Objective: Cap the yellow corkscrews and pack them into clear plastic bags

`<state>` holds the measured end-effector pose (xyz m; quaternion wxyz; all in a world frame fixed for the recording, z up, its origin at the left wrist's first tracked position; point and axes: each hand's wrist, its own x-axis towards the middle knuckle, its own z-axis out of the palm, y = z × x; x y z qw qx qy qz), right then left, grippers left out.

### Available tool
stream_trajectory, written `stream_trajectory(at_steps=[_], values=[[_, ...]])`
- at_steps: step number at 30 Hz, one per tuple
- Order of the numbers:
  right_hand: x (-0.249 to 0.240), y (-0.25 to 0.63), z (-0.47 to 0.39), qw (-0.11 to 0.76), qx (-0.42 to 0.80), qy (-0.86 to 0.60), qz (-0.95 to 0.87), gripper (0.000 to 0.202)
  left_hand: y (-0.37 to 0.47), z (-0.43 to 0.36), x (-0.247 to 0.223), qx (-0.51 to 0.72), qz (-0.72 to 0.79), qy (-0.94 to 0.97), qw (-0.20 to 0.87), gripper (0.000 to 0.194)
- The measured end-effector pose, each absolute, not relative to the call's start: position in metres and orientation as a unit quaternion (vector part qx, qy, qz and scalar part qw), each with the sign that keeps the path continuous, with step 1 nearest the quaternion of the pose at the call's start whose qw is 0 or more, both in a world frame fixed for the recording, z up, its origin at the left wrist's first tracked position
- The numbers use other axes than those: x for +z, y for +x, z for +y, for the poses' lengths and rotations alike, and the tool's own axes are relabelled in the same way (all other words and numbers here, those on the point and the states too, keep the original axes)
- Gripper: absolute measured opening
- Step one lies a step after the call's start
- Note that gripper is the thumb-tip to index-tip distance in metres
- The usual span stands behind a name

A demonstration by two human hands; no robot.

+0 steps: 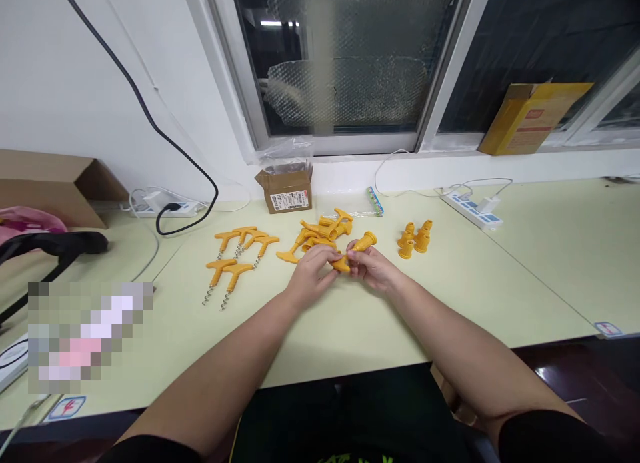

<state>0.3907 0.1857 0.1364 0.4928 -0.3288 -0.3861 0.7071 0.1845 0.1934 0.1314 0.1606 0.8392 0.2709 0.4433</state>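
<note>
- Left hand (314, 274): the grip is closed, thumb and forefinger pinched on a yellow T-handle (341, 265), which lies between the two hands, just above the near part of the surface (490, 270).
- Right hand (376, 270): the grip is also closed, fingers bent around the narrow end of a yellow sleeve (365, 242); its flared end points up and away to the right. These fingers also sit against the right end of the T-handle.
- The fingertips of both hands come close together at the handle; whether handle and sleeve are joined there cannot be told, as the fingers cover that spot.
- Just beyond the left hand lies a heap of yellow parts (320, 233), handles and sleeves mixed and overlapping.
- To the left, well apart from the hands, corkscrews (238, 271) with yellow handles lie in two rows, the metal spirals bare and pointing toward the person.
- To the right of the right hand, a small cluster of yellow sleeves (421, 242) stands on the surface, flared ends down.
- Behind the heap, by the wall, is an open cardboard box (289, 190) with a white label.
</note>
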Motion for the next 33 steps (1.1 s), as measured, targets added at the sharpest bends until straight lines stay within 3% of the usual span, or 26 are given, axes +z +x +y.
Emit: stream_trajectory(at_steps=[3, 8, 12, 14, 16, 21, 27, 33], values=[[0.144, 0.399, 0.189, 0.537, 0.697, -0.342, -0.33, 0.05, 0.179, 0.195, 0.135, 0.457, 0.277, 0.83, 0.16, 0.014], [0.144, 0.409, 0.192, 0.491, 0.647, -0.446, -0.375, 0.049, 0.172, 0.195, 0.14, 0.439, 0.292, 0.823, 0.211, 0.012], [0.139, 0.409, 0.192, 0.479, 0.614, -0.435, -0.453, 0.05, 0.174, 0.192, 0.14, 0.452, 0.339, 0.729, 0.387, 0.048], [0.138, 0.411, 0.191, 0.491, 0.556, -0.421, -0.522, 0.045, 0.176, 0.192, 0.14, 0.462, 0.361, 0.651, 0.482, 0.061], [0.139, 0.413, 0.189, 0.496, 0.46, -0.417, -0.607, 0.037, 0.176, 0.194, 0.141, 0.461, 0.382, 0.586, 0.546, 0.062], [0.146, 0.422, 0.184, 0.493, 0.239, -0.396, -0.737, 0.015, 0.167, 0.203, 0.147, 0.459, 0.428, 0.456, 0.631, 0.044], [0.147, 0.448, 0.191, 0.453, 0.132, -0.49, -0.733, 0.035, 0.148, 0.213, 0.158, 0.549, 0.418, 0.406, 0.6, 0.031], [0.144, 0.478, 0.199, 0.45, 0.081, -0.568, -0.684, 0.026, 0.14, 0.212, 0.163, 0.498, 0.443, 0.468, 0.58, 0.041]])
